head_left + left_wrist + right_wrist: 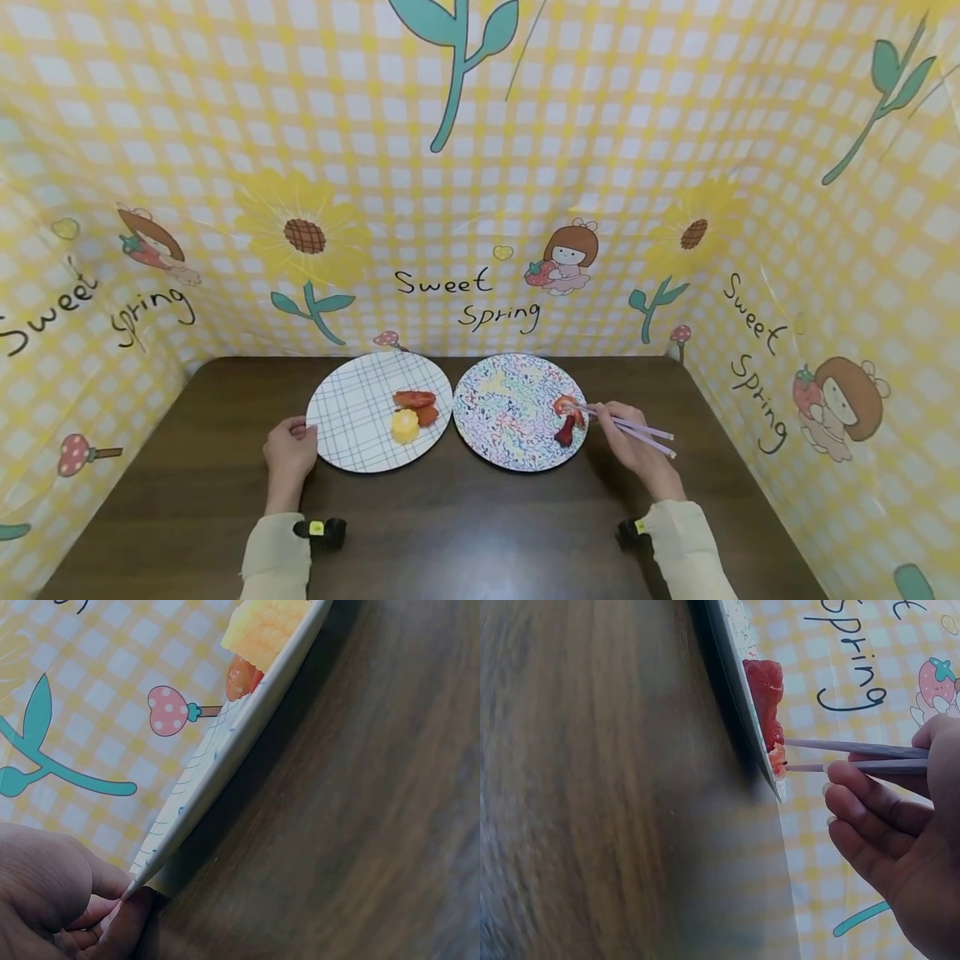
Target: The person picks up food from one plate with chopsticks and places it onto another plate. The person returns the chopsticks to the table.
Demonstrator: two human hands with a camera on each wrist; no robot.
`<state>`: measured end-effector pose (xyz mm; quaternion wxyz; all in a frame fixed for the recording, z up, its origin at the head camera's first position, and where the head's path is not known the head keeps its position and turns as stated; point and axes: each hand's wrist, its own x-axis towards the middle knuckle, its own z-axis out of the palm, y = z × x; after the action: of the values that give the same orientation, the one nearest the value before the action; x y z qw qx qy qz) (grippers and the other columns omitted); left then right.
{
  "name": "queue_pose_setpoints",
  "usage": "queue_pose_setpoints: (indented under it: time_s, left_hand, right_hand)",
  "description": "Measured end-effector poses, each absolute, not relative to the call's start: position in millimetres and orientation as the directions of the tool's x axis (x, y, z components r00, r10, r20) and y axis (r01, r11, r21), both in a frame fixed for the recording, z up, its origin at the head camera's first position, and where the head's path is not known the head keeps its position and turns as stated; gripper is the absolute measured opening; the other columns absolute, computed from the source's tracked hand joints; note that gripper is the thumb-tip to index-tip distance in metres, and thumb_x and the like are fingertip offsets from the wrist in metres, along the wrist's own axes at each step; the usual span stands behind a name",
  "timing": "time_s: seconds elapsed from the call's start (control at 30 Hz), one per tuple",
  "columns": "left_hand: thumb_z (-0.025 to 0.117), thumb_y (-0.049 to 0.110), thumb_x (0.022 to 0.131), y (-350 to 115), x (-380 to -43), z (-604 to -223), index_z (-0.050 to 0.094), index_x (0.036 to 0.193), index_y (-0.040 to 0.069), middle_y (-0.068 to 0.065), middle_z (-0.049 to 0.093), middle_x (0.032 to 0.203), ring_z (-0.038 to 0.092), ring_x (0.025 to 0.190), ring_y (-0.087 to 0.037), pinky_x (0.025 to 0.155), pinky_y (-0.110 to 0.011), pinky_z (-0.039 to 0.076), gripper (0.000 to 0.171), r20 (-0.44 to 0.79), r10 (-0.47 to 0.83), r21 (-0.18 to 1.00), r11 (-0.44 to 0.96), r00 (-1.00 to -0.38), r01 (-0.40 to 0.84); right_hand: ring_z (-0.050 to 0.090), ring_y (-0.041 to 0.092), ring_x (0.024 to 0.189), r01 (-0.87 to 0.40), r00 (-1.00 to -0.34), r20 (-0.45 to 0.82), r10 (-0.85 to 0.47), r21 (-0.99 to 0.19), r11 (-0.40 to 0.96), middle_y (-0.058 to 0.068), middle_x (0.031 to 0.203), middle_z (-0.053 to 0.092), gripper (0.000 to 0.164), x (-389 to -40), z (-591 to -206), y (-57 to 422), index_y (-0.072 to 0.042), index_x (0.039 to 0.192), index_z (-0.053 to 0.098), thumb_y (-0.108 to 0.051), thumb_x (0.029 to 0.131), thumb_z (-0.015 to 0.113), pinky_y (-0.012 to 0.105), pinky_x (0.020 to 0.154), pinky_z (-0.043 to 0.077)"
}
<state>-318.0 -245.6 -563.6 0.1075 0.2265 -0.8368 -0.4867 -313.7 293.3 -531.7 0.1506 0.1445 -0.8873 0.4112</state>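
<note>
In the head view my left hand (291, 450) pinches the left rim of a white plate with blue grid lines (352, 408). On that plate lie a yellow corn piece (405, 426) and reddish-brown food pieces (415, 400). My right hand (628, 437) holds a pair of lilac chopsticks (637, 429) at the right of a plate with multicoloured speckles (510, 417). The chopstick tips touch an orange-and-white shrimp (567, 407) near the right rim. Just below the shrimp lies a dark red drumstick-shaped piece (565, 432). The right wrist view shows the tips at the shrimp (778, 760).
Both plates stand side by side, nearly touching, at the back of a dark wooden table (450, 533). A yellow checked cloth (480, 192) with printed sunflowers and lettering walls the table at the back and both sides. A black camera is strapped to each wrist.
</note>
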Motion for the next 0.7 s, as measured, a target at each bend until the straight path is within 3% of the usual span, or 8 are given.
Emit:
queue_pose_setpoints:
  time_s: [0.1,0.23,0.37,0.5,0.7]
  left_hand:
    - [0.053,0.015,0.102,-245.4,-318.5,-562.1,0.054,0.131,-0.012,-0.034,0.058,0.125,0.056,0.117,-0.046,0.098,-0.057,0.046,0.04,-0.047,-0.483,0.865,0.418,-0.874,-0.278]
    - [0.052,0.014,0.102,-244.8,-317.5,-560.9,0.053,0.132,-0.013,-0.034,0.057,0.125,0.056,0.117,-0.046,0.098,-0.056,0.046,0.04,-0.058,-0.482,0.865,0.413,-0.874,-0.285]
    - [0.052,0.014,0.102,-243.7,-318.1,-560.2,0.053,0.132,-0.013,-0.034,0.057,0.125,0.056,0.117,-0.046,0.098,-0.056,0.047,0.04,-0.055,-0.482,0.864,0.417,-0.874,-0.284]
    - [0.053,0.014,0.102,-243.7,-320.0,-559.9,0.055,0.13,-0.012,-0.034,0.058,0.124,0.057,0.116,-0.045,0.098,-0.056,0.047,0.039,-0.037,-0.483,0.865,0.423,-0.875,-0.269]
    - [0.053,0.013,0.101,-244.9,-317.9,-560.9,0.055,0.13,-0.013,-0.034,0.058,0.124,0.057,0.116,-0.046,0.097,-0.056,0.046,0.038,-0.041,-0.488,0.864,0.42,-0.872,-0.276]
  right_hand:
    - [0.061,0.022,0.085,-0.311,-0.944,0.31,-0.113,-0.723,0.617,0.012,0.102,0.076,0.033,-313.6,-528.8,293.3,-0.003,0.102,0.078,-0.017,0.106,0.048,0.024,0.073,0.047]
    - [0.065,0.029,0.091,-0.301,-0.947,0.303,-0.109,-0.716,0.63,0.013,0.106,0.077,0.033,-313.6,-526.6,292.3,-0.002,0.101,0.078,-0.016,0.106,0.048,0.025,0.077,0.049]
    - [0.064,0.027,0.081,-0.269,-0.951,0.302,-0.067,-0.698,0.664,0.014,0.093,0.075,0.035,-314.8,-525.9,294.0,-0.002,0.093,0.077,-0.018,0.106,0.049,0.025,0.068,0.048]
    - [0.051,0.019,0.07,-0.183,-0.974,0.227,-0.026,-0.711,0.679,0.014,0.08,0.068,0.039,-316.6,-524.5,296.4,-0.003,0.086,0.074,-0.025,0.107,0.049,0.027,0.061,0.041]
    - [0.056,0.022,0.081,-0.139,-0.99,0.111,-0.084,-0.767,0.627,0.013,0.092,0.07,0.037,-316.5,-527.4,296.5,-0.005,0.099,0.076,-0.026,0.107,0.046,0.027,0.07,0.043]
